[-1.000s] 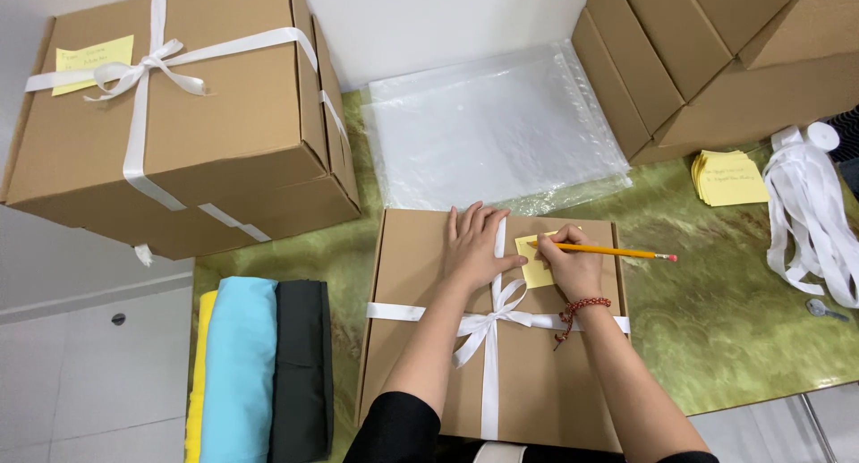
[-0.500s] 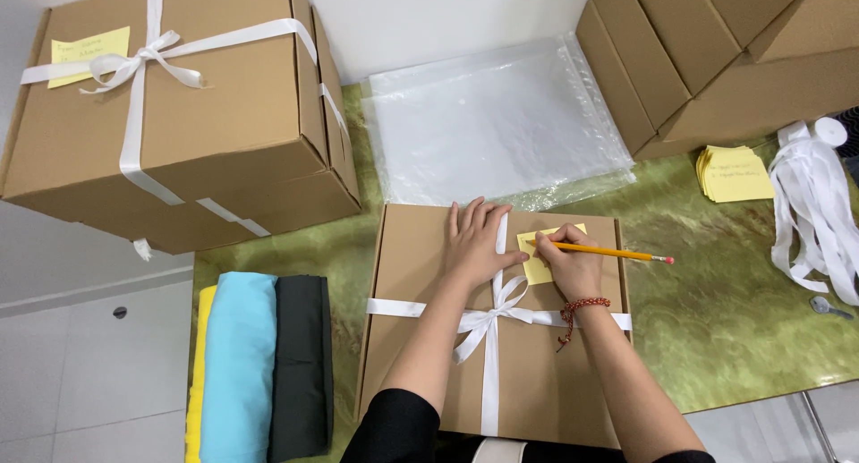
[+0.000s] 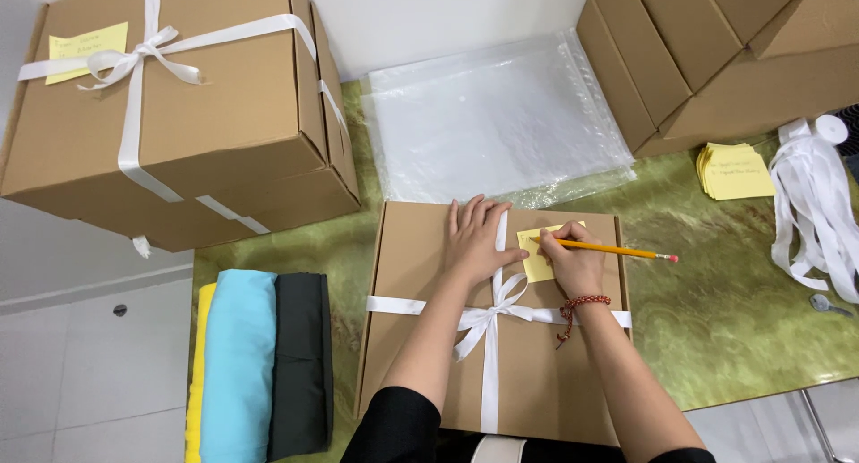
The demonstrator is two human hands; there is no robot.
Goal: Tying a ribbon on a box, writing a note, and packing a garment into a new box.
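Little changed over the last second: right hand (image 3: 573,264) still pinched on the pencil (image 3: 617,248), tip on the yellow note (image 3: 535,259), pencil barely swung. Left hand (image 3: 474,241) still flat, fingers spread, pressing the box (image 3: 420,338) lid at 9 o'clock of the note. Note stuck at 1 o'clock of the bow (image 3: 490,318). Writing apparently under way. Pad (image 3: 734,170) of notes at 2 o'clock, ribbon (image 3: 819,212) at 3.
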